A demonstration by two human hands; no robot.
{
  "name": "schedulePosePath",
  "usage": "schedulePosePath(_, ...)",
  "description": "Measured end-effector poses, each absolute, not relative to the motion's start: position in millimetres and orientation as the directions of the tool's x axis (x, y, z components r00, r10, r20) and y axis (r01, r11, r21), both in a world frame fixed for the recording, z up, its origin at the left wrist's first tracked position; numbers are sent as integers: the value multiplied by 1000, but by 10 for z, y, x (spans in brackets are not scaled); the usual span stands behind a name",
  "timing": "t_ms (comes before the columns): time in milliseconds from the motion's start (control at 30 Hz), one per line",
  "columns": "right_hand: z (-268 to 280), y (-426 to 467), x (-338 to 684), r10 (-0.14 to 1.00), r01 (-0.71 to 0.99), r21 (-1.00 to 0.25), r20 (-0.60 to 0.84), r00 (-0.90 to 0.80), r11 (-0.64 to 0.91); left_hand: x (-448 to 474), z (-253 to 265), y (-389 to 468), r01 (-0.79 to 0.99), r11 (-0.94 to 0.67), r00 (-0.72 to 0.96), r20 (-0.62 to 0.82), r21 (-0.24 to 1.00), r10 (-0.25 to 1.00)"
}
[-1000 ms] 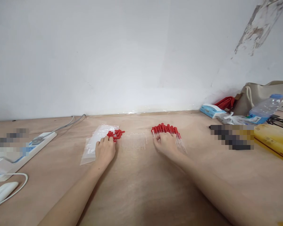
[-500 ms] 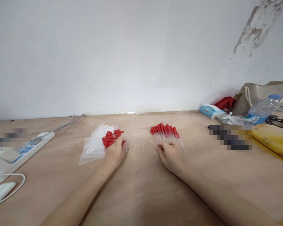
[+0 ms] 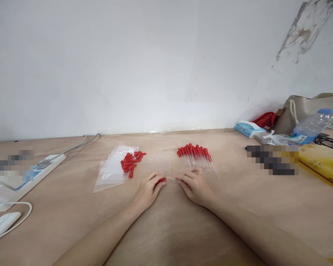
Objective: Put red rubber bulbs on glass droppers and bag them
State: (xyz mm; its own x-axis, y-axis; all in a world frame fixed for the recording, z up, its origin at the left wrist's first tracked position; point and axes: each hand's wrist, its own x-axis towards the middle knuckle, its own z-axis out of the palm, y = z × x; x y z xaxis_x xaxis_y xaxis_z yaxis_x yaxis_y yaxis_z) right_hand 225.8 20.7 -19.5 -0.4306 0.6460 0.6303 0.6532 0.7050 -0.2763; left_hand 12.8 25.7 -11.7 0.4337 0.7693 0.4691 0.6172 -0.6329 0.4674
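Note:
Between the fingers of my left hand (image 3: 149, 190) is a red rubber bulb (image 3: 161, 180). My right hand (image 3: 195, 186) pinches a clear glass dropper tube (image 3: 170, 178), its bare end pointing left at the bulb with a small gap between them. Behind the hands lies a row of clear dropper tubes (image 3: 156, 164). Loose red bulbs (image 3: 129, 162) are heaped at the left, partly on clear plastic bags (image 3: 109, 175). Just beyond my right hand, droppers fitted with red bulbs (image 3: 194, 151) lie side by side in a fan.
A white power strip (image 3: 41, 171) with a grey cable is at the left, near a white adapter (image 3: 4, 224). On the right are a blue tissue box (image 3: 249, 128), a plastic bottle (image 3: 312, 125), a yellow package (image 3: 322, 162) and a beige bag (image 3: 305, 107). A wall (image 3: 155, 66) stands behind.
My left hand has moved right and nearer me, away from the heap, with a red bulb in it. My right hand has turned its tube toward the left hand.

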Motion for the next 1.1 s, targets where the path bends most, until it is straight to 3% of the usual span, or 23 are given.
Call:
schedulePosePath(300,-186,216,2225,663,628,-310,587,-464,714,116,-88,241,581,-641,420,490,501,764)
schedulePosePath(467,-158,245,2260,660,586,-342,558,-502,735,106,-61,215,518,-688,492,481,509,726)
schedulePosePath(900,-100,228,2235,645,701,-134,540,-541,701,124,-36,182,563,-699,581,391,442,714)
schedulePosePath(1100,-108,197,2215,659,668,-204,512,-550,716,132,-34,183,550,-724,626,369,417,688)
